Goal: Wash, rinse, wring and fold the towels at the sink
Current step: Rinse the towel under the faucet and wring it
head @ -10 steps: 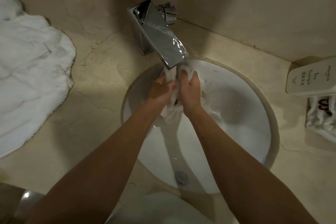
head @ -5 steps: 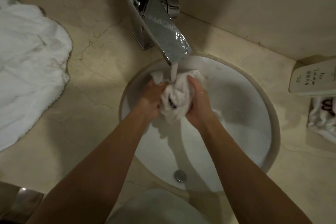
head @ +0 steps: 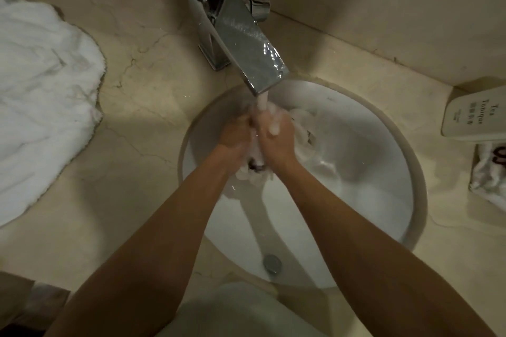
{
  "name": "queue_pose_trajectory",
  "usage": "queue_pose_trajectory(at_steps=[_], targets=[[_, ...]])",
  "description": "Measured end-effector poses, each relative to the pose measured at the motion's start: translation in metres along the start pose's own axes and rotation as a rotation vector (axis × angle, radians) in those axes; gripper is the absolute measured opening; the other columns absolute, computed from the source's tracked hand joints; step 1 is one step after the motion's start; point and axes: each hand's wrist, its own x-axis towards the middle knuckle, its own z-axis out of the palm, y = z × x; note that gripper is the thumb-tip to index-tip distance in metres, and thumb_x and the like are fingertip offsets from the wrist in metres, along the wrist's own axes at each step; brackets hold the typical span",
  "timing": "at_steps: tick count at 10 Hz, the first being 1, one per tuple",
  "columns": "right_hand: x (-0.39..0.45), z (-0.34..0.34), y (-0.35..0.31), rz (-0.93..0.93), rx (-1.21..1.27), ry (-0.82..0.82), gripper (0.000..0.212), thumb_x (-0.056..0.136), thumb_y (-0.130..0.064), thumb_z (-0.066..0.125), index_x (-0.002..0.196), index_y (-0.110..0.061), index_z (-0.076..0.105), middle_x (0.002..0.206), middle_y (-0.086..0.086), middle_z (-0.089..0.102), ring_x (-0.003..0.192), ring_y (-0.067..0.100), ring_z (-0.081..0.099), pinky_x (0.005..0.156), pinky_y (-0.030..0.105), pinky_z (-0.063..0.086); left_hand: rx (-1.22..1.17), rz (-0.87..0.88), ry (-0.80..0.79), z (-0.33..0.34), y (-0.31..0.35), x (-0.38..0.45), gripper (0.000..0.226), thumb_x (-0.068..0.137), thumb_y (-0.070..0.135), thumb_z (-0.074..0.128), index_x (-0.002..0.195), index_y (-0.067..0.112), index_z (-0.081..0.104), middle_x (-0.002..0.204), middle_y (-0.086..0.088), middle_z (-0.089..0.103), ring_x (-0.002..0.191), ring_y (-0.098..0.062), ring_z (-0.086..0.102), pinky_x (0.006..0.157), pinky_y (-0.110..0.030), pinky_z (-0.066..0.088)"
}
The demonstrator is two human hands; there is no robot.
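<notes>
- While water runs from the faucet (head: 241, 35), left hand (head: 235, 137) and right hand (head: 276, 134) both clench the small towel (head: 304, 128), bunched under the stream so it soaks through.
- Held over the sink (head: 356, 200) to catch runoff.
- Big towel (head: 41, 90) waits on the counter, left.

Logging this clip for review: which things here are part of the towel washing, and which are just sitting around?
In use: left hand and right hand gripping the small towel under the running faucet; sink; large white towel on the counter.

Lying about: Tea Tonique bottle; plastic-wrapped packet.
</notes>
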Motion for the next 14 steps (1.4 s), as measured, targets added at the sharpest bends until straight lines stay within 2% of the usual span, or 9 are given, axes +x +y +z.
queue_pose_trajectory(at_steps=[1, 2, 4, 6, 8, 9, 11, 12, 14], targets=[[0.021, -0.008, 0.016, 0.144, 0.048, 0.092, 0.055, 0.085, -0.053, 0.040, 0.090, -0.005, 0.067, 0.086, 0.010, 0.070, 0.082, 0.026, 0.065, 0.075, 0.041, 0.051, 0.139, 0.088, 0.075, 0.014, 0.001, -0.017, 0.022, 0.101, 0.034, 0.052, 0.103, 0.019, 0.067, 0.101, -0.002, 0.069, 0.093, -0.015, 0.065, 0.083, -0.029, 0.050], [0.009, -0.004, 0.013, 0.129, 0.088, -0.068, 0.042, 0.086, -0.045, 0.055, 0.094, -0.007, 0.070, 0.089, 0.011, 0.072, 0.083, 0.024, 0.069, 0.071, 0.036, 0.054, 0.142, 0.059, 0.079, 0.010, 0.006, -0.008, 0.028, 0.104, 0.024, 0.045, 0.119, 0.009, 0.063, 0.113, -0.012, 0.065, 0.109, -0.028, 0.063, 0.086, -0.032, 0.055], [0.032, -0.004, 0.003, 0.223, 0.118, 0.197, 0.045, 0.097, -0.047, 0.051, 0.091, -0.006, 0.069, 0.086, 0.015, 0.071, 0.072, 0.023, 0.062, 0.058, 0.030, 0.045, 0.261, 0.122, 0.129, 0.020, 0.015, -0.017, 0.028, 0.103, 0.034, 0.045, 0.094, 0.019, 0.066, 0.093, 0.001, 0.067, 0.083, -0.011, 0.062, 0.067, -0.014, 0.044], [-0.005, -0.006, 0.003, 0.134, 0.138, -0.087, 0.041, 0.093, -0.046, 0.054, 0.080, -0.009, 0.066, 0.077, 0.003, 0.066, 0.074, 0.016, 0.063, 0.069, 0.036, 0.051, 0.321, 0.041, 0.107, 0.007, 0.004, 0.002, 0.031, 0.105, 0.025, 0.041, 0.099, 0.003, 0.063, 0.097, -0.005, 0.055, 0.079, -0.009, 0.057, 0.063, -0.019, 0.043], [0.009, -0.032, 0.021, 0.310, 0.242, 0.134, 0.017, 0.104, -0.026, 0.047, 0.098, -0.015, 0.059, 0.086, -0.003, 0.061, 0.078, 0.009, 0.059, 0.070, 0.025, 0.044, 0.376, 0.096, 0.124, 0.005, -0.018, -0.042, 0.029, 0.096, 0.037, 0.056, 0.075, 0.020, 0.066, 0.064, 0.011, 0.061, 0.062, -0.007, 0.059, 0.058, -0.020, 0.046], [-0.019, -0.066, 0.042, 0.416, 0.613, -0.102, 0.018, 0.092, -0.008, 0.050, 0.095, -0.009, 0.067, 0.084, 0.001, 0.070, 0.078, 0.012, 0.067, 0.073, 0.032, 0.053, -0.117, -0.190, 0.138, -0.014, -0.035, -0.042, 0.014, 0.085, 0.004, 0.050, 0.078, 0.005, 0.063, 0.073, -0.005, 0.070, 0.073, -0.026, 0.062, 0.067, -0.027, 0.052], [-0.068, -0.102, 0.087, 0.816, 1.042, -0.397, 0.068, 0.101, -0.053, 0.043, 0.151, -0.007, 0.040, 0.153, 0.020, 0.043, 0.143, 0.038, 0.038, 0.122, 0.055, 0.019, -0.648, -0.434, -0.172, -0.025, -0.027, -0.047, 0.041, 0.095, 0.020, 0.030, 0.102, 0.002, 0.066, 0.107, -0.014, 0.066, 0.100, -0.029, 0.064, 0.101, -0.042, 0.043], [-0.061, -0.088, 0.074, 0.691, 0.710, -0.348, 0.047, 0.100, -0.040, 0.056, 0.133, -0.006, 0.060, 0.132, 0.019, 0.063, 0.123, 0.033, 0.061, 0.111, 0.051, 0.042, -0.508, -0.358, -0.192, -0.018, -0.012, -0.046, 0.034, 0.099, 0.025, 0.046, 0.118, 0.001, 0.062, 0.119, -0.020, 0.062, 0.114, -0.035, 0.059, 0.103, -0.045, 0.044], [-0.033, -0.055, -0.002, 0.433, 0.661, -0.302, 0.023, 0.092, -0.019, 0.055, 0.099, -0.002, 0.069, 0.095, 0.016, 0.068, 0.086, 0.028, 0.066, 0.079, 0.037, 0.052, -0.178, 0.026, 0.140, -0.006, 0.002, -0.023, 0.025, 0.098, 0.032, 0.056, 0.087, 0.011, 0.063, 0.075, -0.007, 0.062, 0.062, -0.018, 0.060, 0.058, -0.024, 0.049]])
